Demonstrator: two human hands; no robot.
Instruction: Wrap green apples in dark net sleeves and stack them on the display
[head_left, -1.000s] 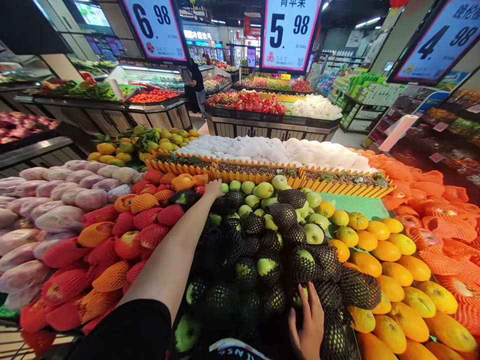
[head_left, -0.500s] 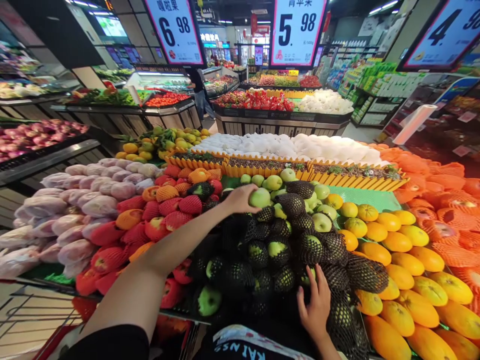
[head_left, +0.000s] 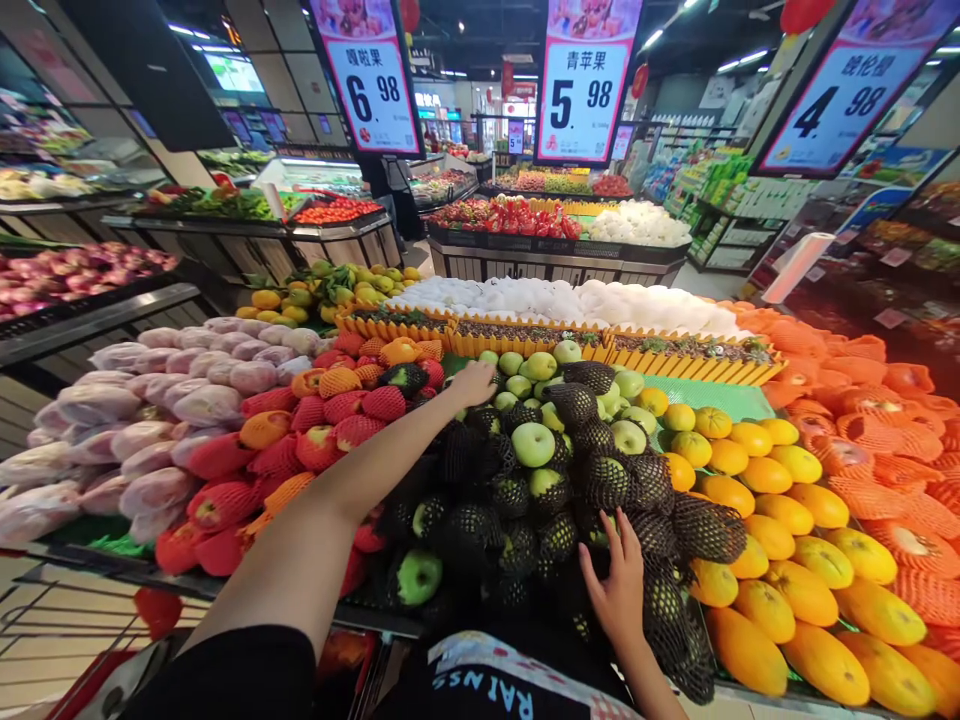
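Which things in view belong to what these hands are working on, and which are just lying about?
In hand's work:
- left hand, at the back of the pile
- right hand, fingers spread at its front
- green apples
- black nets around many of them

Just about:
- oranges
- red-netted fruit
- white-wrapped fruit
- onions
- price screens

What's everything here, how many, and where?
Green apples: many, green, some netted, centre
Red-netted fruit: many, mostly red, left centre
Wrapped fruit: many, pinkish, left
Oranges: many, orange, right
Orange-netted fruit: many, orange, far right
White-wrapped produce: many, white, back
Large price screens: three, pink and white, overhead
Background stands: several, mixed, behind
Left fingers: one hand, bare, apples' back left
Right fingers: one hand, bare, at netted apples
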